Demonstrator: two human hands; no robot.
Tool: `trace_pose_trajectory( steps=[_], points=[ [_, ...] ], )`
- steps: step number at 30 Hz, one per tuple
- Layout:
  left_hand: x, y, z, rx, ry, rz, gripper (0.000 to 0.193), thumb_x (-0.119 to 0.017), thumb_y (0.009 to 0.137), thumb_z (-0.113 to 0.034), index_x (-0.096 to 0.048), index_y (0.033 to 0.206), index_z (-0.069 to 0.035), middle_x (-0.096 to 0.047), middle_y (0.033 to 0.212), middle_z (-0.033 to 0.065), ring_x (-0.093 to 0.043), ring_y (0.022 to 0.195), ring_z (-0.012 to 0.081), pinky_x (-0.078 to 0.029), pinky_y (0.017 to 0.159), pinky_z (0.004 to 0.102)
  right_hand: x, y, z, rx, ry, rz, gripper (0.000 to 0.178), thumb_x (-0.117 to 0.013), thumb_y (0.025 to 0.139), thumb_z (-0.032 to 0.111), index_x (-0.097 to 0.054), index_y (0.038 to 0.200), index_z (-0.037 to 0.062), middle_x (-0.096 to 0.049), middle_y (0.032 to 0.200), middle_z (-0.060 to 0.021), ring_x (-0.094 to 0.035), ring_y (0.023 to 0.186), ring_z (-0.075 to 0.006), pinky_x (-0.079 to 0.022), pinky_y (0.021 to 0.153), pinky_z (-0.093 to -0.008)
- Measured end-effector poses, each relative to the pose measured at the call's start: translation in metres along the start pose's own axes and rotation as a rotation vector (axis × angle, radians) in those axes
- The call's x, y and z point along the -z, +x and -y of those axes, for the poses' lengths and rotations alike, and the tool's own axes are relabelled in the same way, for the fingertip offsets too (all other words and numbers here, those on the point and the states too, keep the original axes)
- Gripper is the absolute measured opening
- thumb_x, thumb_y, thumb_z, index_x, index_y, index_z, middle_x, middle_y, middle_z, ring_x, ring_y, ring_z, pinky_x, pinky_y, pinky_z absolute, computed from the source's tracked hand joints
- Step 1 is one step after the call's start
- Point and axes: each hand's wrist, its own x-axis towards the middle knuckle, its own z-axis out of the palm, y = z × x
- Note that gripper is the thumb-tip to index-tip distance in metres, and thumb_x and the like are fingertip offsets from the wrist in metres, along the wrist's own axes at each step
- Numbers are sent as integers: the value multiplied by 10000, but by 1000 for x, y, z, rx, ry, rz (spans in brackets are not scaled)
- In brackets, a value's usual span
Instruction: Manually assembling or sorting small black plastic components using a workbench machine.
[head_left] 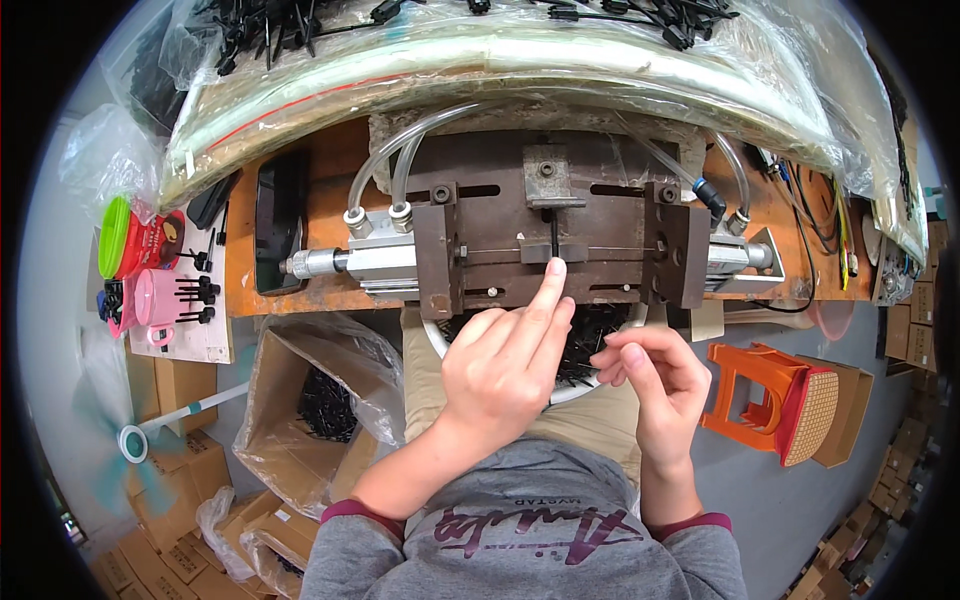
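My left hand (505, 375) reaches over the front of a dark brown metal fixture (600, 235). Its index finger is stretched out, and the tip touches the lower end of a thin black plastic rod (555, 235). That rod stands in line with a small steel block (547, 175) bolted at the fixture's middle; its far end is hidden there. To the right of the left hand, my right hand (665, 390) hovers above my lap, apart from the fixture. Its fingers curl toward the thumb, and whatever lies between the fingertips is too small to make out.
Air cylinders (380, 260) with clear hoses flank the fixture. Beneath my hands sits a white basin (570, 393) of black parts. A plastic-lined carton (285, 425) stands left, an orange stool (750, 385) right. A phone (280, 225) and pink mug (158, 300) lie left; a turning fan (132, 443) is lower left.
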Motion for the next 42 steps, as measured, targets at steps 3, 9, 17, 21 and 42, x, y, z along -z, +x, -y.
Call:
trace_pose_trajectory(
  steps=[3, 9, 17, 21, 42],
  points=[
    [2, 7, 2, -37, 38, 14, 245, -784, 657, -108, -724, 888, -51, -691, 1158, 85, -603, 589, 133, -469, 594, 251, -1, 0, -2, -6, -3, 8, 137, -599, 942, 43, -655, 1011, -61, -689, 942, -126, -687, 825, -167, -561, 698, -263],
    [5, 8, 0, 28, 23, 65, 224, -783, 667, -114, -725, 879, -72, -692, 1167, 64, -582, 547, 117, -442, 553, 234, -1, 1, -4, -16, -8, 21, 134, -598, 942, 43, -655, 1006, -61, -689, 941, -128, -688, 828, -171, -565, 701, -265],
    [7, 9, -1, 38, 11, 61, 235, -789, 665, -113, -727, 889, -78, -691, 1172, 66, -577, 530, 111, -424, 526, 234, 3, 4, 3, 10, 8, -16, 135, -586, 941, 25, -649, 1005, -75, -690, 908, -137, -687, 800, -169, -571, 699, -266],
    [7, 9, -1, 35, 21, 55, 235, -788, 663, -109, -723, 886, -72, -685, 1185, 66, -567, 526, 115, -439, 525, 237, -2, 13, 27, 134, -42, -23, 127, -588, 933, 13, -651, 999, -76, -691, 893, -140, -684, 787, -161, -564, 692, -261],
    [84, 40, 28, 20, -323, -21, 454, -861, 682, -255, -711, 1061, -56, -725, 1032, 87, -624, 595, 118, -479, 582, 232, -41, 179, 110, 581, -824, -39, 309, -779, 732, 312, -713, 840, 31, -669, 797, -79, -625, 652, -177, -507, 618, -297]
  ],
)
